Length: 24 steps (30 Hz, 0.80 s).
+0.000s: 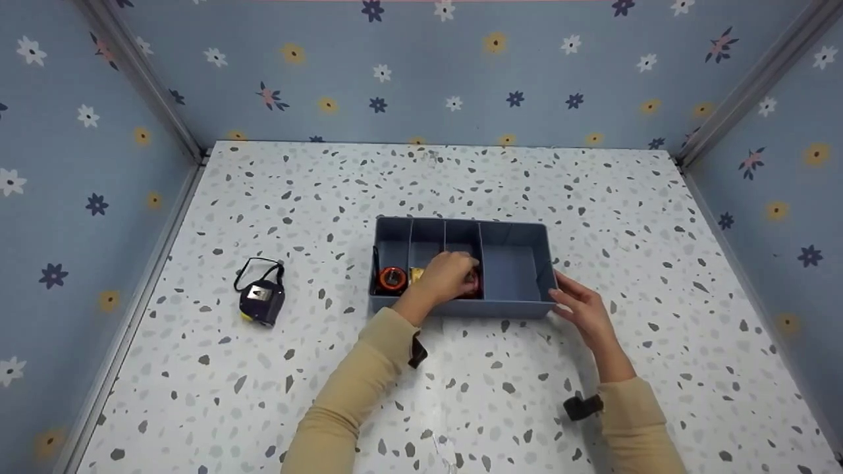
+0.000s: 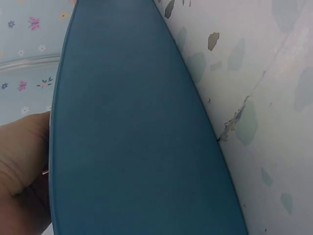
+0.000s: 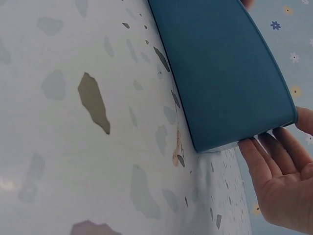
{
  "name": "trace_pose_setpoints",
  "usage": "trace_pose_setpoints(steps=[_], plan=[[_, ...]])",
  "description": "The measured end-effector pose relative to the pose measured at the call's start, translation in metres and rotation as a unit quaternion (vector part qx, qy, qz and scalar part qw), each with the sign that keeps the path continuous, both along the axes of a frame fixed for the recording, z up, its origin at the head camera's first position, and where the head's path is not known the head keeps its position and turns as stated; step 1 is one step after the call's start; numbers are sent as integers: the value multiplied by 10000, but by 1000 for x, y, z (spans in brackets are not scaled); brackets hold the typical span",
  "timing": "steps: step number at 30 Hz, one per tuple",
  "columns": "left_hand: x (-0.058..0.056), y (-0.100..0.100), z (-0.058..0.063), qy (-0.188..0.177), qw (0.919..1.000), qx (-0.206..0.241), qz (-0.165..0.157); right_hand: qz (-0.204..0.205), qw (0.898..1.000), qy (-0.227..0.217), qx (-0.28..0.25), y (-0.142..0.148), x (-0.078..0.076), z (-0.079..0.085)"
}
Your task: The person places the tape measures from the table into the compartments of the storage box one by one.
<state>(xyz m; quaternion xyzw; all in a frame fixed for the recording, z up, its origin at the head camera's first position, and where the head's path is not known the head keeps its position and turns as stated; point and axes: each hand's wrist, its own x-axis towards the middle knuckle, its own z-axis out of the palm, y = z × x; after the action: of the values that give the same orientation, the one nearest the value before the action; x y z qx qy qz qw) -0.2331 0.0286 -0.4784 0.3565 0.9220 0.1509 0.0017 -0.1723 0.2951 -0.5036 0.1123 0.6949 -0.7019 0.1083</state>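
A blue-grey divided box [image 1: 517,309] stands on the speckled table. My left hand [image 1: 444,276] reaches over its front wall into the third compartment from the left, fingers curled at a reddish item [image 1: 471,284] that they mostly cover; its kind cannot be made out. At the box's right end, my right hand [image 1: 583,306] touches the end wall with fairly straight fingers, which the right wrist view shows from the palm side. An orange-and-black tape measure [image 1: 392,279] sits in the leftmost compartment. Something yellow [image 1: 416,274] in the second is partly hidden behind my left hand.
A dark tape measure [image 1: 262,301] with a wrist strap lies on the table [image 1: 316,382] left of the box. The wide right compartment [image 1: 510,266] shows its bare floor. Flower-patterned panels [image 1: 421,72] enclose the table at the back and both sides.
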Motion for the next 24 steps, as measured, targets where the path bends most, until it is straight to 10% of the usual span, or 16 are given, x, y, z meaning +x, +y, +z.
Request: trace_pose_setpoints(steps=[24], plan=[[20, -33, 9, 316, 9931, 998, 529, -17, 10000, -94, 17, -1, 0, 2]])
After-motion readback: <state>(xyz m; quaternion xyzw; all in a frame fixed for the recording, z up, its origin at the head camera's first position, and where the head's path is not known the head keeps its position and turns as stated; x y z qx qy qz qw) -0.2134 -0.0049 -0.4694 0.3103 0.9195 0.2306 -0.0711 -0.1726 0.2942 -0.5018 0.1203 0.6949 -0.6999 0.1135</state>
